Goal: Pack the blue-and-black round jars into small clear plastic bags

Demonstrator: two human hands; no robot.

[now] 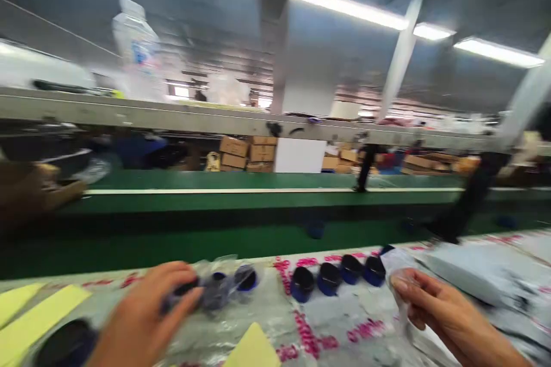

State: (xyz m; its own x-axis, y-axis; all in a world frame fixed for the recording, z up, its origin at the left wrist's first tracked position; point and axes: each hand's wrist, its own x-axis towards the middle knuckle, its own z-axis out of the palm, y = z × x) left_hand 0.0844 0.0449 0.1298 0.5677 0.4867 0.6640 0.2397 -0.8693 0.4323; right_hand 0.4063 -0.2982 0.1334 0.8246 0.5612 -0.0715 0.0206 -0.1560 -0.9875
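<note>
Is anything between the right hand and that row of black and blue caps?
Only the clear plastic bag held in the right hand; it sits against the end cap of the row of black and blue caps. Nothing else visible stands between them.

Four black-and-blue caps point(329, 279) stand in one row on the tabletop point(331, 315). Left of the row, two or three more caps point(217, 291), too blurred to count exactly, sit in one clear plastic wrap point(224, 266) at the left hand point(146, 315). One clear plastic bag point(398, 281) is pinched in the right hand point(447, 315), just right of the row. Farther left of it lie two yellow strips point(37, 309), one yellow piece point(252, 348) and one round black object point(64, 345)
</note>
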